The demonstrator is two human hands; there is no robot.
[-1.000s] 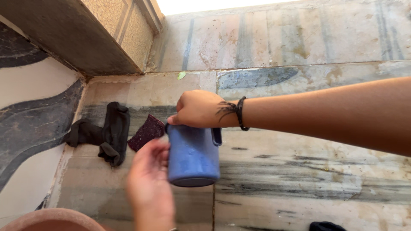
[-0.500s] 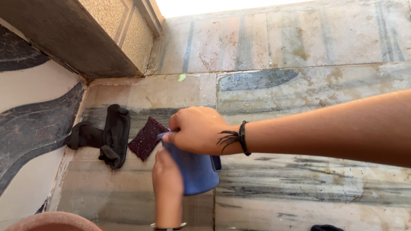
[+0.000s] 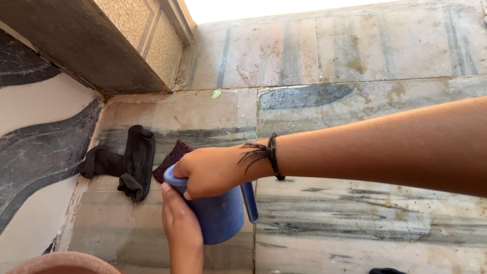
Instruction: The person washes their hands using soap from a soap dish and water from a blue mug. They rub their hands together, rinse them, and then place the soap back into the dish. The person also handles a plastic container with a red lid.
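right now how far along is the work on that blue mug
Done: nothing that shows. In hand: the right hand grips the rim of the blue mug while the left hand presses its side. Left: the dark red scrub pad and black cloth lie untouched on the marble floor.

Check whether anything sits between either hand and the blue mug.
Nothing visible does. The right hand grips the rim of the blue mug from above, and the left hand presses against its side. The dark red scrub pad and black cloth lie on the floor beyond the mug.
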